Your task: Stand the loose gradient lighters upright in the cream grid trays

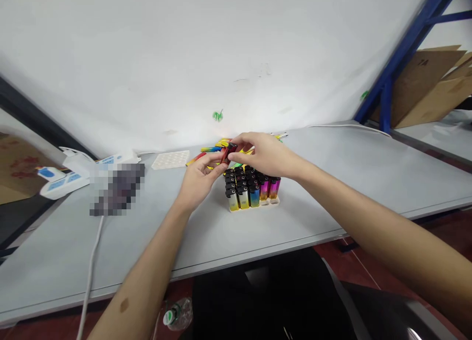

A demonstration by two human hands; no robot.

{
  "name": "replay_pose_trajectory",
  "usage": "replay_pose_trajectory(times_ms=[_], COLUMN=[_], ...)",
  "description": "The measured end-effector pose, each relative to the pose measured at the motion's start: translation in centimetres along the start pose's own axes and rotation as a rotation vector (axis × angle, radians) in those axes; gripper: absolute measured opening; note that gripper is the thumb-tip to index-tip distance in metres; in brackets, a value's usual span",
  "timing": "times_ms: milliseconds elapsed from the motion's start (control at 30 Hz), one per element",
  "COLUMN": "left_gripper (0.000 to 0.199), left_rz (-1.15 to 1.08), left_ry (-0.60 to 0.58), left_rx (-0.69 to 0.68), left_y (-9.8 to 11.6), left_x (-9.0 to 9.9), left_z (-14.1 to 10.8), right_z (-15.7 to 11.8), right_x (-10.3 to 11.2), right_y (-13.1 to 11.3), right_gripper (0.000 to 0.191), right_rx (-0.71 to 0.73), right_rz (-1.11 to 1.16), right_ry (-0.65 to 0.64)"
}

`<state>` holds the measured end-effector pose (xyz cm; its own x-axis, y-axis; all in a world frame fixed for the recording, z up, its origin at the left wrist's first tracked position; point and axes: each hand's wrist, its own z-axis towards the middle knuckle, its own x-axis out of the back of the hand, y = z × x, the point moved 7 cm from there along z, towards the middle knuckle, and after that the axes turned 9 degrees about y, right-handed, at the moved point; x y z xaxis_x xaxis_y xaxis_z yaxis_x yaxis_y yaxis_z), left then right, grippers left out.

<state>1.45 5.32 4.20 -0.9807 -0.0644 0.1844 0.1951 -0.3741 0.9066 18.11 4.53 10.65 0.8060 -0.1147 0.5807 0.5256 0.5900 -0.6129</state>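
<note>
A red lighter [225, 155] with a black top is raised between both hands, above the far-left part of a filled tray. My left hand [199, 179] is closed round its lower part, and the fingers of my right hand [263, 152] pinch it from the other side. Below the hands stands a white tray [273, 201] with several upright lighters [243, 197] in metallic silver, yellow, blue and pink. Its front-right slots hold no lighter. More loose coloured lighters [211, 149] lie behind the hands, partly hidden by them.
An unfilled white slotted tray [171, 159] lies left of the hands. A white power strip [70, 180], a blurred dark object [120, 190] and a white cable [92, 261] are farther left. The table's front edge [265, 251] runs nearby. Cardboard [424, 84] stands right, behind a blue frame [387, 94].
</note>
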Motion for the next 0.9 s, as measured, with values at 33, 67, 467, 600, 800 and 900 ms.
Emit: replay_pose_trajectory(times_ms=[33,67,467,600,800,900], left_gripper=[0.04,0.042,0.032,0.028,0.013,0.021], left_rz=[0.003,0.013,0.904,1.062,1.058,1.011], left_ry=[0.009,0.021,-0.314,-0.225,-0.114,-0.126], left_rx=[0.0,0.001,-0.241,-0.175,-0.08,-0.046], left_y=[0.0,0.0,-1.7,-2.1,-3.0,-3.3], left_x=[0.1,0.1,-2.1,-1.2,0.3,0.3], left_z=[0.0,0.1,-0.5,-0.1,0.6,0.7], right_z=[0.4,0.7,-1.4,-3.1,-3.6,-3.5], right_x=[-0.6,-1.0,2.4,2.2,1.5,0.8], right_y=[0.2,0.4,12.7,13.6,13.0,12.9], right_gripper=[0.017,0.014,0.006,0.014,0.031,0.022], right_rx=[-0.022,-0.045,-0.593,-0.661,-0.735,-0.713], right_rz=[0.076,0.157,0.603,0.616,0.718,0.746], right_ry=[-0.045,-0.066,0.445,0.342,0.306,0.247])
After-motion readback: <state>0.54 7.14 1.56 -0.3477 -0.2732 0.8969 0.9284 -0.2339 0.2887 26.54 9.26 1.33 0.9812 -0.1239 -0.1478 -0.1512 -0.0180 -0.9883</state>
